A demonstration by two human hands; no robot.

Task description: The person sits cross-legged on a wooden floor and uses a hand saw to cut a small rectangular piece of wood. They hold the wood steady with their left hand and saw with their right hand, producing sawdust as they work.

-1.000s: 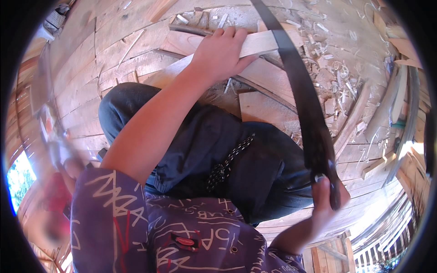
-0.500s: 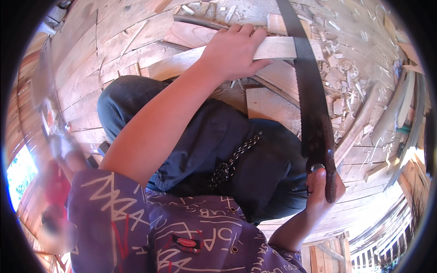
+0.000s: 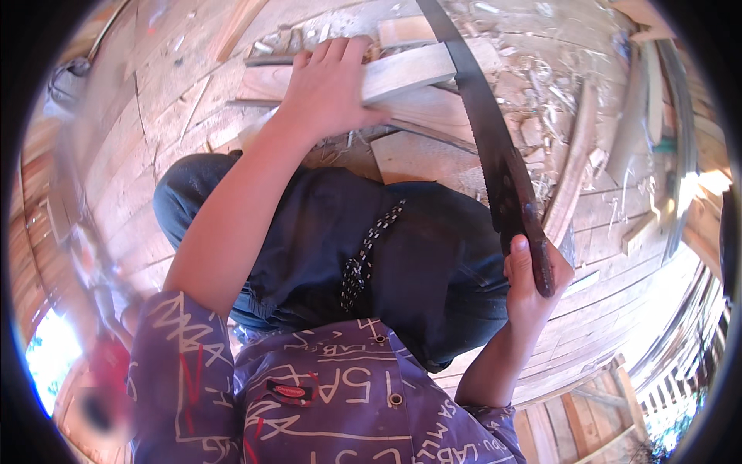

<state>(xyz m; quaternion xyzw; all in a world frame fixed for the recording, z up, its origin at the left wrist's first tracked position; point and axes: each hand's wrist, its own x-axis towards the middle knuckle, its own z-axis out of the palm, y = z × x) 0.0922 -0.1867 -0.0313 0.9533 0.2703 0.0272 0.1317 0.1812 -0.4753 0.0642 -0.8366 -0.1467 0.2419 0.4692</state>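
Note:
A pale wooden batten [image 3: 410, 71] lies across other boards on the floor. My left hand [image 3: 325, 93] holds it down, fingers over its far edge and thumb along the near side. At the batten's right end, the dark toothed blade [image 3: 473, 97] of a handsaw stands against the wood; whether the teeth are in a cut cannot be seen. My right hand [image 3: 533, 282] is closed around the saw's dark handle [image 3: 533, 224], near my bent knee. The far tip of the blade runs out of the top of the view.
Beneath the batten are flat boards [image 3: 425, 158]. Wood shavings and offcuts [image 3: 553, 116] litter the plank floor to the right, beside a long strip [image 3: 572, 166]. More planks [image 3: 676, 147] lie at the far right. A blurred person in red [image 3: 112, 371] is at the left.
The saw has slid forward, its handle moving away from me along the batten's end. My left hand stays on the batten, and the whole view has shifted slightly.

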